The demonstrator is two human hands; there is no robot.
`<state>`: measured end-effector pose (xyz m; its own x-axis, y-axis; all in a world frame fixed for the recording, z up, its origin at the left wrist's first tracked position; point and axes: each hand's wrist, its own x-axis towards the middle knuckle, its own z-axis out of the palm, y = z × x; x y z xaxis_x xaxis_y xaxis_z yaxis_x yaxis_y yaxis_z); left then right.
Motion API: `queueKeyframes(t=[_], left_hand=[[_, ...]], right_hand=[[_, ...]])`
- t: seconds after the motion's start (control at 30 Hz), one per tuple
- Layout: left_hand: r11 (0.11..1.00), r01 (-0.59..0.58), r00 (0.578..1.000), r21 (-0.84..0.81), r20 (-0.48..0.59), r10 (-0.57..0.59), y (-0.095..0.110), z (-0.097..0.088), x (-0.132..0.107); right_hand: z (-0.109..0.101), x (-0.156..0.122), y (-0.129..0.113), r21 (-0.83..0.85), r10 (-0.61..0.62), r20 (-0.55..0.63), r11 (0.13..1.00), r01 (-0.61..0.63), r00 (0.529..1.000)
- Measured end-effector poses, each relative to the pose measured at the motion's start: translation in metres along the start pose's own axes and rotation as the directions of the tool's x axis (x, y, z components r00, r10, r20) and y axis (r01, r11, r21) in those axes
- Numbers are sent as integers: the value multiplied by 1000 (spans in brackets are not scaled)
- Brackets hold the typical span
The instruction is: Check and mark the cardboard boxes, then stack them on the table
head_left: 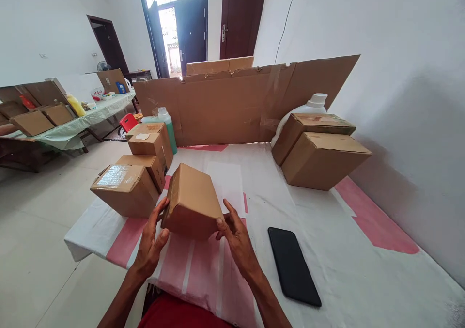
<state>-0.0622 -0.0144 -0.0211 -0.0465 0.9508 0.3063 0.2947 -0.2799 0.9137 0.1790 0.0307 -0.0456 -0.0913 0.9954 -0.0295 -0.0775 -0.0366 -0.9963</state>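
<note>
A small brown cardboard box (pixel 192 199) is held tilted just above the white and pink cloth of the table (pixel 319 250). My left hand (pixel 152 243) grips its near left corner, thumb and fingers pressed to the cardboard. On the near right edge my right hand (pixel 236 238) clamps the box between thumb and fingers. The box's flaps look closed.
Several taped boxes (pixel 127 187) are stacked at the table's left edge, two more boxes (pixel 321 158) at the right. A black phone (pixel 293 265) lies right of my hands. A cardboard screen (pixel 236 102), a green bottle (pixel 167 124) and a white jug (pixel 308 107) stand behind.
</note>
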Motion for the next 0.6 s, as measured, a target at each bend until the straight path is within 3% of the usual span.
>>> queueKeyframes(t=[0.2, 0.3, 0.5, 0.6], left_hand=[[986, -165, 979, -15, -125, 162, 34, 7, 13], [984, -171, 970, 41, -170, 176, 34, 13, 21], [969, -156, 972, 194, -144, 185, 24, 16, 41], [959, -158, 967, 237, -160, 199, 20, 17, 55]], right_hand=[[-4, -3, -38, -37, -116, -26, 993, 115, 993], [-2, 2, -35, 30, -135, -8, 990, 136, 991], [7, 19, -16, -10, -144, -22, 990, 144, 989], [11, 31, -14, 52, -139, 11, 989, 138, 990]])
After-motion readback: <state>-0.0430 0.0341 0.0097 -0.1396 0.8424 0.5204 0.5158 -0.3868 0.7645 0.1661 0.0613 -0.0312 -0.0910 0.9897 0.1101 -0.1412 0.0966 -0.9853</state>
